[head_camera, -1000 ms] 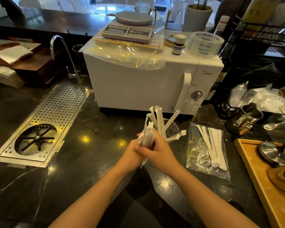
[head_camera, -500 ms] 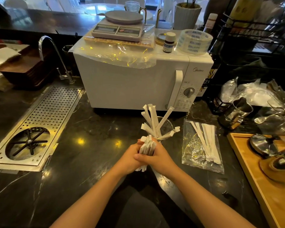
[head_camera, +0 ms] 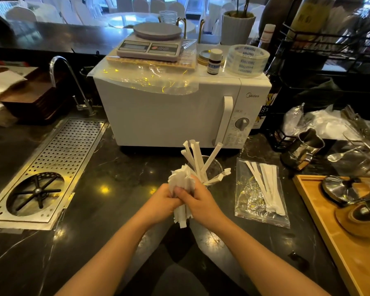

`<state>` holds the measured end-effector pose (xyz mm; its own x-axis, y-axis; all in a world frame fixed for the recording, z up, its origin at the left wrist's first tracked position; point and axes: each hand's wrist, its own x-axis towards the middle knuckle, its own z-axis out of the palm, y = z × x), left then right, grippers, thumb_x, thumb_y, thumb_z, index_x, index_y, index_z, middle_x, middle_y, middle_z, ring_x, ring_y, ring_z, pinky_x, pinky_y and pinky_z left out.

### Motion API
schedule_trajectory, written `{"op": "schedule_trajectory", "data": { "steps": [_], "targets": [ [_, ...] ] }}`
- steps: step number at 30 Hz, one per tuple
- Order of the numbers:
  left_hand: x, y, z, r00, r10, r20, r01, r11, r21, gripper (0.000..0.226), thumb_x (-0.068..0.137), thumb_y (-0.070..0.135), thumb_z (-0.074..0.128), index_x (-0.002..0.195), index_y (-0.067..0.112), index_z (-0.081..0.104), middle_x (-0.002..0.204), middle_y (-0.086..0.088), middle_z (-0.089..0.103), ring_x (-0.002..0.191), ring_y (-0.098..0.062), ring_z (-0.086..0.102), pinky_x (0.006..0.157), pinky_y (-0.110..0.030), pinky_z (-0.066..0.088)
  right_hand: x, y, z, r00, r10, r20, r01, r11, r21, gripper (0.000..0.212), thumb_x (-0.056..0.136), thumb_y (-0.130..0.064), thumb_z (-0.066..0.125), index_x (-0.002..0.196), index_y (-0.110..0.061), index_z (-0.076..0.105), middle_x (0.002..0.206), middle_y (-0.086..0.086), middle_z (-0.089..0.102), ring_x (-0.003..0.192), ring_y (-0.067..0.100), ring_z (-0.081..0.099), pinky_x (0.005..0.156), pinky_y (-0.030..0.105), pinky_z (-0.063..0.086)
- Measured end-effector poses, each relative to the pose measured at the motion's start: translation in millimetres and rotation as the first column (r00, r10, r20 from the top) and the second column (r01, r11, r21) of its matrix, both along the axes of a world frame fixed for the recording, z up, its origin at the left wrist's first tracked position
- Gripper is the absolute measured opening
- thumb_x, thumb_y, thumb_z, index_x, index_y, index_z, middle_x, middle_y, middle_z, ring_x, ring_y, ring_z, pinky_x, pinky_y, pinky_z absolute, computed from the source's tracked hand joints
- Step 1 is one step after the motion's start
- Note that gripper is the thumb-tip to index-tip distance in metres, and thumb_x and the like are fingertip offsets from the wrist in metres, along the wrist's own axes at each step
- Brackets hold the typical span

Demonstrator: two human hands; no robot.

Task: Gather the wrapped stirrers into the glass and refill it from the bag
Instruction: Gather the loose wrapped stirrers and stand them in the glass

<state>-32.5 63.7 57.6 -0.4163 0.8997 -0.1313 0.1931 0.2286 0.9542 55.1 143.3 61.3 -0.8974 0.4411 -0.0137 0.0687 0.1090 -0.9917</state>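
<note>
White paper stirrers [head_camera: 183,190] fill both your hands: your left hand [head_camera: 166,199] and right hand [head_camera: 198,199] are clasped together around one upright bundle, fingers curled tight, with the wrapper ends fanning out above your knuckles and poking out below your palms. You hold the bundle just above the black counter [head_camera: 115,189], right in front of the glass [head_camera: 212,167].

That glass stands on the counter just beyond your right hand, and it has a few stirrers [head_camera: 198,159] in it, leaning outward in different directions, one tipped low to the right. Your hands hide the lower part of the glass.

To your right, near the glass but apart from it, the clear bag [head_camera: 261,199] lies flat on the counter with several wrapped stirrers inside, running lengthwise.

Behind the glass sits the white microwave [head_camera: 169,112], with a scale [head_camera: 152,42], a small bottle [head_camera: 214,61] and a tape roll [head_camera: 247,59] on top. A perforated steel drain [head_camera: 58,159] is set into the counter at your left, below the tap [head_camera: 66,80]. A wooden tray [head_camera: 333,231] runs along the right edge, and a metal jug [head_camera: 303,148] stands beyond the bag.
</note>
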Motion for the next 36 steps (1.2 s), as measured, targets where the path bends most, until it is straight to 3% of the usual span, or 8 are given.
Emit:
{"op": "schedule_trajectory", "data": {
  "steps": [3, 7, 11, 13, 17, 25, 29, 36],
  "targets": [
    [-2.0, 6.0, 29.6, 0.995, -0.054, -0.088, 0.058, 0.997, 0.044, 0.021, 0.084, -0.002, 0.049, 0.09, 0.012, 0.064, 0.094, -0.017, 0.066, 0.092, -0.02, 0.065, 0.086, -0.035, 0.053, 2.2, 5.7, 24.9, 0.997, 0.013, -0.076, -0.012, 1.0, 0.016, 0.016, 0.091, -0.011, 0.047, 0.097, -0.026, 0.048, 0.086, -0.01, 0.055, 0.08, -0.007, 0.057, 0.074, 0.008, 0.047],
    [-4.2, 19.4, 80.0, 0.983, -0.08, -0.166, 0.103, 0.985, 0.136, 0.031, 0.085, 0.002, 0.049, 0.077, 0.032, 0.057, 0.082, 0.009, 0.061, 0.073, 0.012, 0.06, 0.074, -0.01, 0.049, 2.2, 20.6, 68.9, 0.982, 0.015, -0.187, 0.009, 0.992, 0.127, 0.014, 0.091, -0.014, 0.046, 0.104, -0.02, 0.047, 0.089, -0.005, 0.055, 0.085, 0.004, 0.055, 0.074, 0.011, 0.047],
    [-10.0, 46.1, 117.5, 0.975, -0.097, -0.198, 0.137, 0.97, 0.2, 0.026, 0.087, 0.007, 0.048, 0.076, 0.028, 0.058, 0.08, 0.009, 0.059, 0.076, 0.0, 0.06, 0.071, -0.009, 0.049, -6.7, 47.6, 103.5, 0.961, -0.025, -0.274, 0.082, 0.977, 0.198, 0.018, 0.091, -0.012, 0.046, 0.109, -0.007, 0.048, 0.1, 0.014, 0.057, 0.096, 0.022, 0.056, 0.086, 0.031, 0.047],
    [-14.5, 60.9, 125.6, 0.971, -0.106, -0.215, 0.147, 0.972, 0.185, 0.023, 0.088, 0.01, 0.048, 0.077, 0.028, 0.057, 0.08, 0.01, 0.058, 0.078, 0.0, 0.058, 0.07, -0.007, 0.049, -12.5, 62.6, 109.3, 0.961, -0.02, -0.275, 0.078, 0.976, 0.201, 0.017, 0.091, -0.011, 0.045, 0.108, -0.01, 0.047, 0.1, 0.009, 0.055, 0.096, 0.018, 0.054, 0.086, 0.026, 0.046],
    [-19.2, 85.6, 116.5, 0.975, -0.134, -0.178, 0.154, 0.982, 0.107, 0.017, 0.087, 0.01, 0.05, 0.081, 0.024, 0.058, 0.082, 0.006, 0.06, 0.085, -0.007, 0.059, 0.084, -0.023, 0.047, -17.4, 90.5, 95.3, 0.976, -0.023, -0.217, 0.065, 0.98, 0.188, 0.026, 0.092, -0.01, 0.043, 0.118, -0.006, 0.044, 0.094, -0.008, 0.052, 0.089, 0.001, 0.052, 0.076, 0.005, 0.045],
    [-20.4, 105.7, 71.0, 0.985, -0.074, -0.157, 0.064, 0.996, -0.063, 0.012, 0.087, 0.016, 0.051, 0.096, 0.013, 0.059, 0.094, -0.008, 0.062, 0.098, -0.026, 0.061, 0.092, -0.039, 0.048, -19.5, 109.6, 50.6, 0.998, -0.022, -0.064, 0.03, 0.991, 0.127, 0.019, 0.093, -0.013, 0.042, 0.11, -0.021, 0.041, 0.093, -0.012, 0.051, 0.09, 0.0, 0.051, 0.075, 0.009, 0.047],
    [-21.6, 105.5, 60.7, 0.984, -0.074, -0.16, 0.06, 0.994, -0.092, 0.018, 0.085, 0.014, 0.054, 0.102, 0.01, 0.061, 0.096, -0.008, 0.063, 0.097, -0.024, 0.061, 0.091, -0.037, 0.048, -19.4, 112.9, 41.5, 1.0, 0.019, -0.008, -0.018, 0.995, 0.101, 0.022, 0.091, -0.015, 0.048, 0.11, -0.022, 0.042, 0.093, -0.009, 0.052, 0.09, 0.005, 0.053, 0.078, 0.019, 0.047],
    [-28.1, 102.9, 52.9, 0.978, -0.102, -0.18, 0.093, 0.994, -0.058, 0.016, 0.083, 0.015, 0.057, 0.096, 0.008, 0.061, 0.086, -0.004, 0.062, 0.081, -0.017, 0.059, 0.075, -0.028, 0.049, -12.7, 119.8, 33.5, 1.0, 0.01, 0.025, -0.014, 0.985, 0.172, 0.03, 0.087, -0.018, 0.056, 0.112, -0.028, 0.043, 0.107, -0.006, 0.051, 0.1, 0.01, 0.052, 0.079, 0.016, 0.046]
  ]
}}
